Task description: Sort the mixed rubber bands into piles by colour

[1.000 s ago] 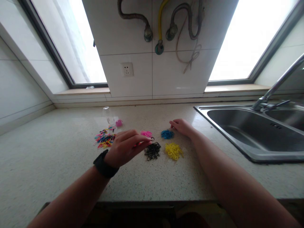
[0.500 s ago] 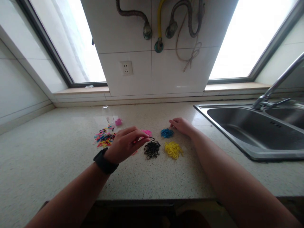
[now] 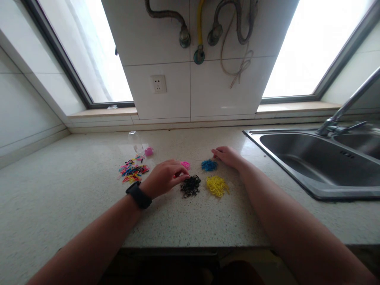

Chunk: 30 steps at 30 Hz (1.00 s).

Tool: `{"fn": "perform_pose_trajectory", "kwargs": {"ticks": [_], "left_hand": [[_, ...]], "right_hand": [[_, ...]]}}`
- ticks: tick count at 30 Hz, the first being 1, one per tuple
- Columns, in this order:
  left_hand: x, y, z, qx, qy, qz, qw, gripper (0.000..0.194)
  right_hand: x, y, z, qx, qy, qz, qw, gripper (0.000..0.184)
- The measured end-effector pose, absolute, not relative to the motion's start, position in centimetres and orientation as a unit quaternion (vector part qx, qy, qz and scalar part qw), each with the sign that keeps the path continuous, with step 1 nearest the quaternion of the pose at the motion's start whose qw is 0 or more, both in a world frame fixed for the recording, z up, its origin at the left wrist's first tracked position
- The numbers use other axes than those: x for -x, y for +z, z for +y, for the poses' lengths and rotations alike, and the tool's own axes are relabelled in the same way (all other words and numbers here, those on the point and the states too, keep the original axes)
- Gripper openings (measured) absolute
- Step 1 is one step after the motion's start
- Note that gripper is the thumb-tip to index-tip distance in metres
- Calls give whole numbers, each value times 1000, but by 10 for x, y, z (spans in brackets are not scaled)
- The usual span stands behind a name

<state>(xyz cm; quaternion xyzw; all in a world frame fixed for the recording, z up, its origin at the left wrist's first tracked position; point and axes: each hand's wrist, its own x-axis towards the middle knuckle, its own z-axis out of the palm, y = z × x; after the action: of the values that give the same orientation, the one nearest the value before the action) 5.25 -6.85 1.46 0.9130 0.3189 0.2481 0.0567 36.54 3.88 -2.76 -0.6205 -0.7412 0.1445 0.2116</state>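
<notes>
My left hand (image 3: 165,177), with a black watch (image 3: 139,194) on the wrist, is low at the left edge of a pile of black rubber bands (image 3: 190,186). Its thumb and forefinger come together there; whatever is between them is hidden. My right hand (image 3: 228,156) rests on the counter just beyond the blue rubber bands (image 3: 209,165), fingers bent and tips together, their contents too small to make out. Yellow rubber bands (image 3: 217,186) form a heap right of the black ones. Pink rubber bands (image 3: 185,165) show partly behind my left fingers.
A mixed heap of coloured bands (image 3: 133,171) lies left of my left hand. Behind it are a clear plastic container (image 3: 135,143) and a small pink object (image 3: 149,151). A steel sink (image 3: 308,158) with a faucet (image 3: 335,118) is set into the counter (image 3: 190,225) at right.
My left hand has lowered to the black pile; the black rubber band that stuck out from its fingertips no longer shows there. The right hand has stayed put.
</notes>
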Motion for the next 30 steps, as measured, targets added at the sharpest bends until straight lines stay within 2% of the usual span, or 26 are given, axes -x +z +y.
{"fn": "perform_pose_trajectory", "kwargs": {"ticks": [8,22,30], "left_hand": [[-56,4,-61,-894,218,387,49,22],[-56,3,-60,-909,199,362,58,24],[-35,15,-56,-897,254,360,46,32]], "right_hand": [[-365,-28,39,623,146,-740,208,45],[-366,-29,39,617,142,-745,209,46],[-367,-29,40,617,151,-741,216,46]]}}
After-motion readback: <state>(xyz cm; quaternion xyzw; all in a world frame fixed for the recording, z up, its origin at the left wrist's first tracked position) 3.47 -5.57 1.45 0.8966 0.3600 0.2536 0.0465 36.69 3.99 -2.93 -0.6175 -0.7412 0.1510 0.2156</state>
